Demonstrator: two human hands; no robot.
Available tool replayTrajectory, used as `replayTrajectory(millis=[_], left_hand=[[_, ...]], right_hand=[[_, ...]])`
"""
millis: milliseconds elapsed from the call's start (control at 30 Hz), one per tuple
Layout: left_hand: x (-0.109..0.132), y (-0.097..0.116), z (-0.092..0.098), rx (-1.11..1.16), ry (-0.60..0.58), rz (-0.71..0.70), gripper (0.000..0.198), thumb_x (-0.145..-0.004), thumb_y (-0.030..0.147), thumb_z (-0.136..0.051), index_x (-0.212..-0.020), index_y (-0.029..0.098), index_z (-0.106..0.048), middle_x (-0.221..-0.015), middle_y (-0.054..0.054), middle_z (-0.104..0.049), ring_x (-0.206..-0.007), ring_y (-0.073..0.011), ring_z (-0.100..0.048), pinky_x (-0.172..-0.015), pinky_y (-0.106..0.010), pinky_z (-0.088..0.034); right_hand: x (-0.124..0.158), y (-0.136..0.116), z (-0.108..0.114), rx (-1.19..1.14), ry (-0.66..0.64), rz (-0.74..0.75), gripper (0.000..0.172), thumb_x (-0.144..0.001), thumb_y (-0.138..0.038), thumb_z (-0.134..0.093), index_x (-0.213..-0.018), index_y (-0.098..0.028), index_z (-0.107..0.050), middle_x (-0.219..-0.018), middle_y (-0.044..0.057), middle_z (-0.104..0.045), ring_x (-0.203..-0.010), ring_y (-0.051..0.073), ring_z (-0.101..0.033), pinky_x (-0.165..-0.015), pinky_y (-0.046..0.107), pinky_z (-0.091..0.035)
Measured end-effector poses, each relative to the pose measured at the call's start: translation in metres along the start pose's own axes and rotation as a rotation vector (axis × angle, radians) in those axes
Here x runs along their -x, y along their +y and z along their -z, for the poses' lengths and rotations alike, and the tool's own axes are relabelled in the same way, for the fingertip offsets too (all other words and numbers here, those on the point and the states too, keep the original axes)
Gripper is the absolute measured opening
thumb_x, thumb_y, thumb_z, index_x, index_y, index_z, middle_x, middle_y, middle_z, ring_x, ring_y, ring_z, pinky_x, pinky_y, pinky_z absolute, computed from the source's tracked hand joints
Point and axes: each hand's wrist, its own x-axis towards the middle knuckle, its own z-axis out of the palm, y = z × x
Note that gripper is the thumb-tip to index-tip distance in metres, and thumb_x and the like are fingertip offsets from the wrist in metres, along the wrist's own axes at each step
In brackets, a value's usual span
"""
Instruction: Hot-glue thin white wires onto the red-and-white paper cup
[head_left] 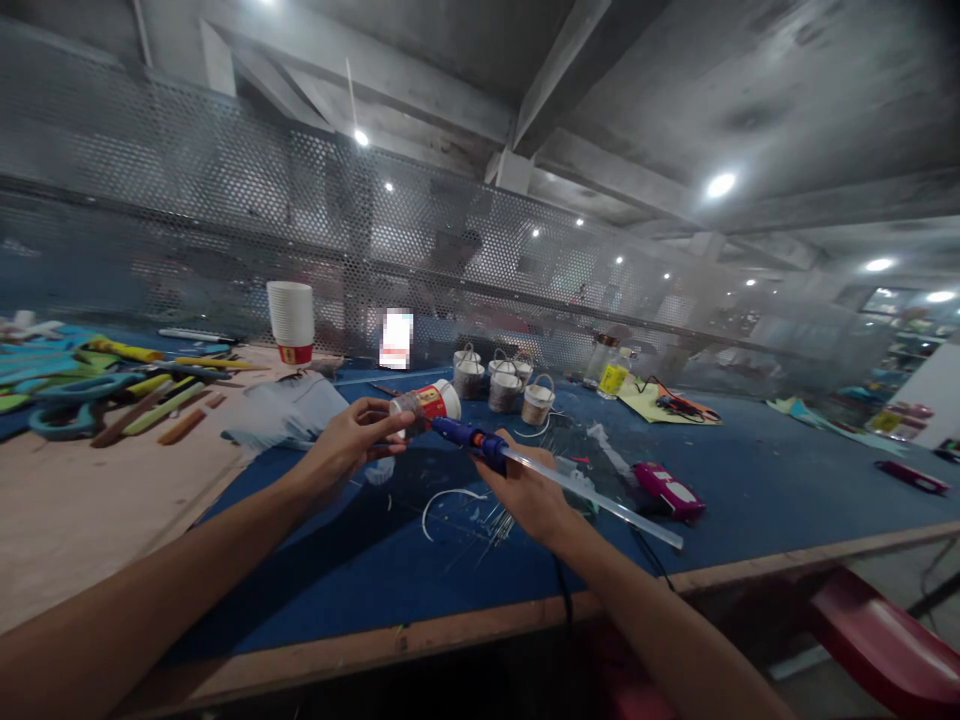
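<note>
My left hand (352, 437) holds a paper cup (429, 404) on its side, red and white, with its base end wrapped in something grey. My right hand (525, 490) grips a blue hot glue gun (469, 437) with an orange band. Its nozzle touches the cup's wrapped end. A clear glue stick (600, 495) juts out of the gun's back toward the right. Both hands hover over the blue mat (750, 480). The gun's black cord (562, 590) drops over the table's front edge.
Several small wrapped baskets with handles (504, 385) stand behind the cup. A stack of white cups (291, 320) is at back left, scissors and coloured strips (97, 390) at far left. A pink box (667, 490), a jar (613, 372) and a mesh fence (225, 200) lie beyond.
</note>
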Motion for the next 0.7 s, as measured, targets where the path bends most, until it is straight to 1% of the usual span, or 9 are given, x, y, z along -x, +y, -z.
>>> replayTrajectory(millis=[200, 300, 533, 700], left_hand=[[0.0000, -0.0008, 0.0006, 0.008, 0.003, -0.007, 0.045, -0.060, 0.028, -0.097, -0.091, 0.018, -0.067, -0.084, -0.001, -0.072, -0.071, -0.0164, -0.072, -0.074, -0.031, -0.063], [0.0004, 0.0000, -0.0003, 0.010, 0.020, -0.005, 0.046, -0.058, 0.028, -0.098, -0.090, 0.017, -0.066, -0.085, -0.001, -0.072, -0.069, -0.0159, -0.071, -0.073, -0.032, -0.063], [0.0007, 0.0010, -0.0016, 0.028, 0.011, 0.022, 0.048, -0.057, 0.028, -0.100, -0.089, 0.017, -0.065, -0.084, -0.001, -0.071, -0.069, -0.0150, -0.071, -0.072, -0.030, -0.063], [0.0007, 0.0005, -0.0005, 0.038, 0.008, 0.035, 0.046, -0.062, 0.030, -0.098, -0.091, 0.017, -0.066, -0.094, -0.004, -0.073, -0.071, -0.0142, -0.071, -0.075, -0.030, -0.063]], right_hand=[[-0.0002, -0.0023, 0.0029, 0.013, -0.026, -0.009, 0.018, -0.102, -0.039, -0.062, -0.093, -0.023, -0.063, -0.067, -0.004, -0.065, -0.058, 0.014, -0.062, -0.056, 0.026, -0.027], [-0.0003, -0.0034, 0.0039, 0.016, -0.021, -0.023, 0.017, -0.101, -0.038, -0.064, -0.093, -0.023, -0.063, -0.067, -0.003, -0.066, -0.059, 0.015, -0.063, -0.056, 0.026, -0.027], [-0.0013, -0.0052, 0.0073, -0.021, -0.028, -0.048, 0.016, -0.100, -0.036, -0.066, -0.093, -0.022, -0.064, -0.069, -0.002, -0.069, -0.061, 0.015, -0.064, -0.057, 0.025, -0.027], [-0.0012, -0.0055, 0.0075, -0.016, -0.050, -0.054, 0.016, -0.100, -0.036, -0.065, -0.093, -0.023, -0.063, -0.068, -0.003, -0.068, -0.060, 0.014, -0.064, -0.056, 0.025, -0.026]])
